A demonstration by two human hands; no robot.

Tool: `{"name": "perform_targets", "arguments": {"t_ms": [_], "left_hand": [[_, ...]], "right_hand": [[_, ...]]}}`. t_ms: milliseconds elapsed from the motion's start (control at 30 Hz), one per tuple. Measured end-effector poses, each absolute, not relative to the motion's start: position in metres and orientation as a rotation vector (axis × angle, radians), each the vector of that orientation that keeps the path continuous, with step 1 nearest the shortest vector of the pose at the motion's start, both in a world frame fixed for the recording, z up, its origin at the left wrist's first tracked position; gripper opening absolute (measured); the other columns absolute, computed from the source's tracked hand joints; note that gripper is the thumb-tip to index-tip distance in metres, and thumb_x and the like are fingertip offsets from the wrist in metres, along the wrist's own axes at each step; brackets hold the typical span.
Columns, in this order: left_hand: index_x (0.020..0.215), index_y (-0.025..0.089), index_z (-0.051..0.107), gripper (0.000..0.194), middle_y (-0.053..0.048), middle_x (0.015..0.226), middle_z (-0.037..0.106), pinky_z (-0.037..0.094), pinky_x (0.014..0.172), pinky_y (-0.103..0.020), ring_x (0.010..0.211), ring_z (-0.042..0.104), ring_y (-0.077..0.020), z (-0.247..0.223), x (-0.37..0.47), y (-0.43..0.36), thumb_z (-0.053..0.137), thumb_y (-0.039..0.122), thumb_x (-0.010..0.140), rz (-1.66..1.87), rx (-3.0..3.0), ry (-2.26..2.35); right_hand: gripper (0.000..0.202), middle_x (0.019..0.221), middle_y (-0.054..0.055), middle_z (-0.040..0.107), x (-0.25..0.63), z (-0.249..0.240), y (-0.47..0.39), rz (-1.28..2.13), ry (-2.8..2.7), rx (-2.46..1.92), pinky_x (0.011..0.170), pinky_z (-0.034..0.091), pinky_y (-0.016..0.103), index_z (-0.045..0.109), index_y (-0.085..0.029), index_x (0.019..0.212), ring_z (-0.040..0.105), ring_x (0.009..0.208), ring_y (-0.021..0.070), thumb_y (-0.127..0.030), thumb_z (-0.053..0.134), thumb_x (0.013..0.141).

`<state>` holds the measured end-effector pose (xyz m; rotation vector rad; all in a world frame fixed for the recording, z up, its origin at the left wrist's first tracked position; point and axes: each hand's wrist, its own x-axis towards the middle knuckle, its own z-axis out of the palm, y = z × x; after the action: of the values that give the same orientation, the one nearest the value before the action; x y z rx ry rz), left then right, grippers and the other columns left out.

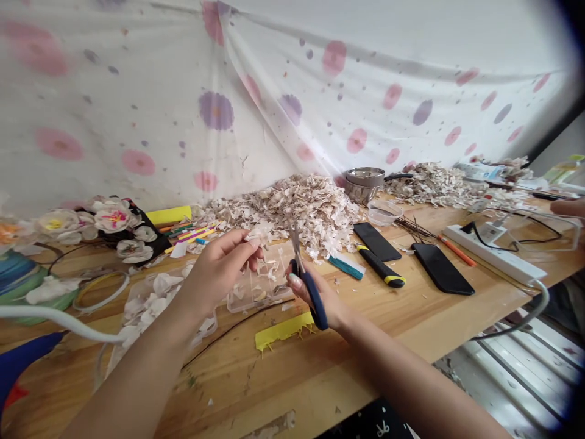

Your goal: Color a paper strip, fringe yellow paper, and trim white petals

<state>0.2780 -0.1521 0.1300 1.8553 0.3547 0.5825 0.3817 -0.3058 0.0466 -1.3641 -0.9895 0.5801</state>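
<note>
My left hand [228, 265] pinches a small whitish petal-like piece [259, 236] between thumb and fingertips. In my right hand [315, 292] is a pair of scissors [315, 299] with dark blue handles, its blades pointing up and away from me, apart from the piece. Beneath both hands lies a clear divided plastic box [249, 292] with some scraps in it. A large heap of pale petal-like pieces [292, 210] rises just behind. Under my left forearm, another clear container holds white petals [164, 283]. A fringed yellow strip [283, 332] lies below my right hand.
Handmade white flowers [114, 219] stand at the left. Two dark phones [441, 268], a black-and-yellow tool [381, 267] and a white power strip [498, 253] lie to the right. Metal bowls [364, 183] sit behind. Another person's hand [567, 208] shows at the far right edge.
</note>
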Motion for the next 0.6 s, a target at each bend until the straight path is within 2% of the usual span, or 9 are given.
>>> {"name": "perform_targets", "arguments": {"t_ms": [100,233,433,600], "left_hand": [[0.068,0.019,0.060,0.022,0.001,0.064,0.060,0.042,0.059,-0.023,0.060,0.054,-0.0120,0.129,0.278,-0.155,0.055,0.037,0.080,0.593,1.850,0.347],[0.068,0.019,0.059,0.023,0.002,0.063,0.059,0.041,0.060,-0.023,0.061,0.054,-0.0119,0.126,0.279,-0.157,0.055,0.036,0.083,0.589,1.887,0.355],[0.068,0.019,0.058,0.025,0.003,0.061,0.057,0.041,0.061,-0.024,0.061,0.054,-0.0124,0.122,0.280,-0.154,0.054,0.037,0.085,0.569,1.907,0.347],[0.073,0.019,0.059,0.022,0.002,0.067,0.061,0.041,0.061,-0.025,0.063,0.055,-0.0131,0.121,0.281,-0.151,0.054,0.037,0.085,0.628,1.891,0.379]], "right_hand": [[0.052,0.084,0.002,0.045,0.381,0.050,-0.307,0.719,-1.063,-1.364,0.072,0.041,0.031,0.046,-0.019,0.092,0.045,0.076,0.0155,-0.069,0.054,0.079],[0.055,0.085,0.003,0.046,0.380,0.056,-0.308,0.734,-1.135,-1.361,0.073,0.040,0.031,0.047,-0.018,0.090,0.045,0.078,0.0163,-0.070,0.055,0.077],[0.052,0.082,0.001,0.044,0.381,0.057,-0.309,0.767,-1.147,-1.335,0.074,0.041,0.031,0.047,-0.019,0.090,0.043,0.075,0.0148,-0.068,0.055,0.078],[0.050,0.085,0.003,0.045,0.379,0.056,-0.311,0.781,-1.222,-1.349,0.074,0.041,0.033,0.046,-0.020,0.094,0.044,0.078,0.0168,-0.068,0.050,0.081]]}}
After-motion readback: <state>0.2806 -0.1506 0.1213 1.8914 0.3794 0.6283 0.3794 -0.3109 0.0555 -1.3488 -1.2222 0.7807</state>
